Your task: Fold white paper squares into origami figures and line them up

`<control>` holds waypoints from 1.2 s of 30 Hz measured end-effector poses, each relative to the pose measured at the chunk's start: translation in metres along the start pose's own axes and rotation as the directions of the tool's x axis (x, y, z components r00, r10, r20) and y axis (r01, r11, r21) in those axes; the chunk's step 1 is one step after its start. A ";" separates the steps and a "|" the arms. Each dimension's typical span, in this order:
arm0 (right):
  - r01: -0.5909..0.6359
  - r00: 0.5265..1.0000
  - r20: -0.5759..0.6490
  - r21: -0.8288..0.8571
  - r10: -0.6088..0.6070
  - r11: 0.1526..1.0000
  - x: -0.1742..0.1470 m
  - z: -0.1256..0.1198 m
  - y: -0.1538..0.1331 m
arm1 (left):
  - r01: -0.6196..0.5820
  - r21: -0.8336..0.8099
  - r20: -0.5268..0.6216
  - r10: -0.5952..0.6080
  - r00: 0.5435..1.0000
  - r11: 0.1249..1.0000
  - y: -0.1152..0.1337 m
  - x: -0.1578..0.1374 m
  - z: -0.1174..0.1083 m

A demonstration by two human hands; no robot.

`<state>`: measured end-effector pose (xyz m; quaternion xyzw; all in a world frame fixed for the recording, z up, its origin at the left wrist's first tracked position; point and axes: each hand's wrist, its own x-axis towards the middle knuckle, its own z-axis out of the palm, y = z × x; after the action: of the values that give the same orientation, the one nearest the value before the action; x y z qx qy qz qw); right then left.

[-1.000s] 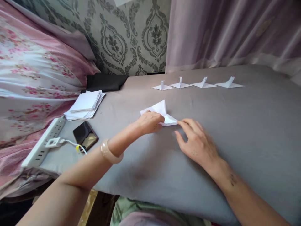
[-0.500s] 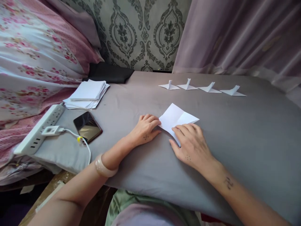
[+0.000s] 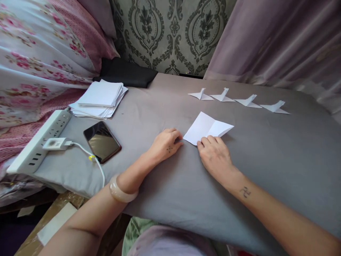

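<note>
1. Folded paper [image 3: 199, 128], between the tabletop's [image 3: 266, 160] front and back edges.
2. Your left hand [image 3: 166, 144]: fingertips at its left corner, grip unclear.
3. Your right hand [image 3: 215, 154]: fingers curled, grasping its near edge.

Your left arm [image 3: 87, 217] comes up from the bottom left, and your right arm [image 3: 274, 213] comes in from the bottom right. Your left hand [image 3: 165, 145] has its back up, its fingers [image 3: 176, 134] bent and its thumb [image 3: 178, 145] just below them. Your right hand [image 3: 216, 155] has its back up too, with its fingers curled down. Your hands are near but do not touch
</note>
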<state>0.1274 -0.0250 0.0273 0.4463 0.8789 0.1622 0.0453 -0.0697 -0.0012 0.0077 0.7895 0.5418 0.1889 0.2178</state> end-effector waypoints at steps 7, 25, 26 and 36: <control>-0.048 0.998 0.042 0.147 0.042 0.988 0.008 0.000 0.009 | -0.039 0.034 0.052 0.037 0.998 0.999 0.002 0.013 0.005; -0.363 0.810 0.580 0.385 0.083 0.849 0.064 -0.027 0.053 | 0.066 -0.132 -0.023 -0.070 0.997 0.989 -0.005 0.020 0.018; -0.359 0.800 0.595 0.370 0.078 0.857 0.067 -0.027 0.054 | 0.072 -0.122 -0.027 -0.076 0.997 0.990 -0.004 0.020 0.018; -0.304 0.729 0.684 0.293 0.024 0.906 0.088 -0.029 0.055 | 0.144 -0.125 0.028 -0.142 0.989 0.982 0.001 0.024 0.012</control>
<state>0.1107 0.0682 0.0779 0.5517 0.7743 -0.1805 0.2521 -0.0541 0.0195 -0.0006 0.7348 0.5821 0.1994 0.2855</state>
